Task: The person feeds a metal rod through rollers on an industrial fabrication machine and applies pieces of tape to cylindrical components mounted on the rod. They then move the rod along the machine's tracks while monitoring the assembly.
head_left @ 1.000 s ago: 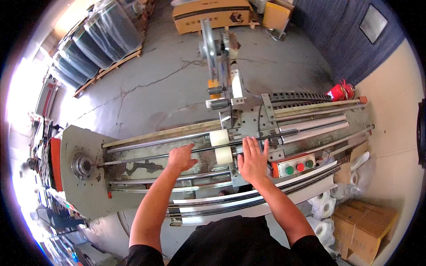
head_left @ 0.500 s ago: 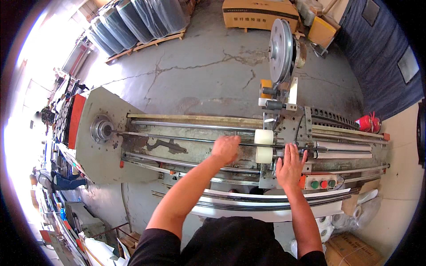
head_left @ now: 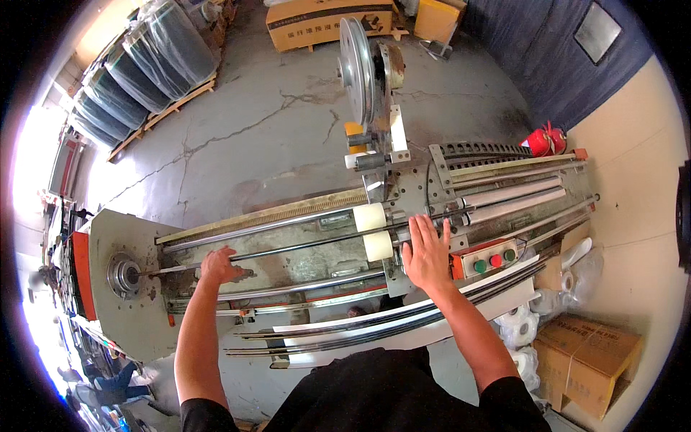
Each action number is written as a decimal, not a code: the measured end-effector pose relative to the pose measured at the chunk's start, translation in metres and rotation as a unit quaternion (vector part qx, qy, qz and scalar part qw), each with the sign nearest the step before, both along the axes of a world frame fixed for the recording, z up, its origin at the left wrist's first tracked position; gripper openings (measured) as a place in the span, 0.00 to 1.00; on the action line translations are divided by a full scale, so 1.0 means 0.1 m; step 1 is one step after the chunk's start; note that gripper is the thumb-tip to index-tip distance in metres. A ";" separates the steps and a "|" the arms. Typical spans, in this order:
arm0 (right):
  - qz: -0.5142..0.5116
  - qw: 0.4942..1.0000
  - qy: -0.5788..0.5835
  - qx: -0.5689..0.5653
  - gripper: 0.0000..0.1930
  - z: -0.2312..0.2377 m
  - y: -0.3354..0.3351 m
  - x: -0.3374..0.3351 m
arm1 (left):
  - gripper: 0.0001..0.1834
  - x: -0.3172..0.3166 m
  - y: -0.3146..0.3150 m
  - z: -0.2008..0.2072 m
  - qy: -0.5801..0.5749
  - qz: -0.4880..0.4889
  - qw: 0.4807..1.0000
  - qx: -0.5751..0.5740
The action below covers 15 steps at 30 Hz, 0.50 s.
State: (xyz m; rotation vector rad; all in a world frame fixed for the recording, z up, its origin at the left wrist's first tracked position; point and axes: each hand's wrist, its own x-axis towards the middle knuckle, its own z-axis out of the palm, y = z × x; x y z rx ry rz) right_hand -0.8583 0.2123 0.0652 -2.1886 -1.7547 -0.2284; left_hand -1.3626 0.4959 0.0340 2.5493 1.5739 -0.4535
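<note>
A long dark rod (head_left: 302, 245) runs lengthwise over the bed of a winding machine (head_left: 281, 263), from the round chuck (head_left: 124, 276) at the left through the carriage. At the rod's left part, not far from the chuck, is my left hand (head_left: 218, 266), its thumb spread away from its fingers; the palm side is hidden. My right hand (head_left: 427, 253) lies flat with outstretched fingers over the rod at the carriage, just right of the white rollers (head_left: 372, 232). What lies under that palm cannot be seen.
A large metal reel (head_left: 358, 70) rises behind the carriage. Push buttons sit on a control box (head_left: 494, 260) at its front right. Several loose dark rods (head_left: 317, 333) lie on a white sheet nearer me. Cartons (head_left: 586, 363) and wrapped rolls stand front right; fire extinguishers (head_left: 545, 140) at the far right.
My left hand has moved left along the rod, from beside the white rollers toward the chuck. My right hand remains at the carriage. The whole view has turned and shifted.
</note>
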 end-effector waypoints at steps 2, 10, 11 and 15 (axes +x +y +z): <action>-0.001 1.000 -0.004 -0.002 0.33 -0.01 0.01 0.00 | 0.44 0.40 -0.04 0.02 0.013 0.065 0.990 -0.125; -0.006 1.000 -0.023 -0.017 0.34 -0.04 0.03 0.00 | 0.40 2.00 -0.69 0.26 -0.073 -0.075 0.989 -0.101; -0.007 1.000 -0.014 -0.021 0.34 -0.05 0.03 0.00 | 0.38 2.16 -0.76 0.27 -0.092 -0.078 0.988 -0.096; -0.003 1.000 -0.014 -0.025 0.34 -0.05 0.03 0.01 | 0.33 2.74 -1.04 0.26 -0.142 -0.129 0.979 -0.063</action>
